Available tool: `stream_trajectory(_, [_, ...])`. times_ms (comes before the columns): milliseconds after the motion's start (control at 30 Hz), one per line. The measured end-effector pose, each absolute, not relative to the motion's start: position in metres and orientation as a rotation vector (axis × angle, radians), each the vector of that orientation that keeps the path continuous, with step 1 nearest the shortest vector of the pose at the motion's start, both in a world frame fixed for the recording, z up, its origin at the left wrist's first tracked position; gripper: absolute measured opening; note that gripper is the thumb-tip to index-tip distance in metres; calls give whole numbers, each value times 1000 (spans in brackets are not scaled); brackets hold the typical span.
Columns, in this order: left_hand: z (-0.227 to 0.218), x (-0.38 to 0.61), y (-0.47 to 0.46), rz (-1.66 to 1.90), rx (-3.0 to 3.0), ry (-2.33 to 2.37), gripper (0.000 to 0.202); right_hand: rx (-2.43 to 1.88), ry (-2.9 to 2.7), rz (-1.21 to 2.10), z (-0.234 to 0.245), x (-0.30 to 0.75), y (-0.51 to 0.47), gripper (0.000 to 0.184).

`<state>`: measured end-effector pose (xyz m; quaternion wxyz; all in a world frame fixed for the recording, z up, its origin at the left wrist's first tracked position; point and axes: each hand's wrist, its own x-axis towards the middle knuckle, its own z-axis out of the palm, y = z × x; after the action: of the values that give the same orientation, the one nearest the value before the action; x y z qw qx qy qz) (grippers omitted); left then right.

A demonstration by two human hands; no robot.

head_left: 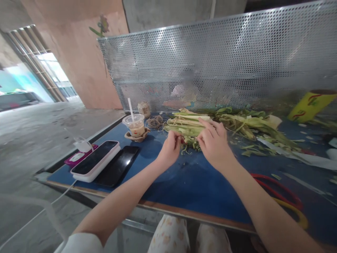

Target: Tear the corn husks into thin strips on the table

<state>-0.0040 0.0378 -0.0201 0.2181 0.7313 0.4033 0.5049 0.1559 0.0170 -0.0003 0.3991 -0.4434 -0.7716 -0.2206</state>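
Note:
My left hand (171,147) is closed in a pinch at the left side of a small clump of curled green plant bits (194,144). What sits between its fingertips is too small to make out. On the clump's other side is my right hand (213,141), its fingers stretched and apart, the thumb close to the green bits. Just behind both hands lies a bundle of pale green leafy stalks (181,123). More long, partly dried leaves (244,124) are heaped to the right of the bundle.
Left on the blue tabletop (181,186) are an iced drink cup (134,125) in a cardboard holder, a black phone (118,165), a white-cased device (96,160) and twine (154,122). Red-and-yellow handles (280,189) lie front right. A perforated metal panel (223,63) stands behind.

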Motion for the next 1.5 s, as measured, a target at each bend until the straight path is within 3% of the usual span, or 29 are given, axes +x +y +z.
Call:
stream_trajectory(400, [-15, -3, 28, 1180, 2118, 1120, 16, -1233, -2082, -83, 5, 164, 21, 16])
stream_trajectory(633, [-13, -6, 24, 1080, 2328, 1047, 17, -1174, -2007, 455, 11, 172, 23, 19])
stream_trajectory(767, [-10, -10, 21, 1099, 2451, 915, 44, -1111, -1887, 730, 10, 173, 27, 21])
stream_trajectory(967, [-13, -7, 25, 1168, 2262, 1011, 24, -1095, -1658, 1001, 8, 166, 26, 19])
stream_trajectory(1233, [-19, -8, 34, 1380, 1686, 1096, 27, -1092, -1584, 1157, 5, 161, 24, 29])
stream_trajectory(1500, [-13, -4, 29, 1345, 1468, 968, 22, -1022, -1474, 1023, 0, 156, 24, 22])
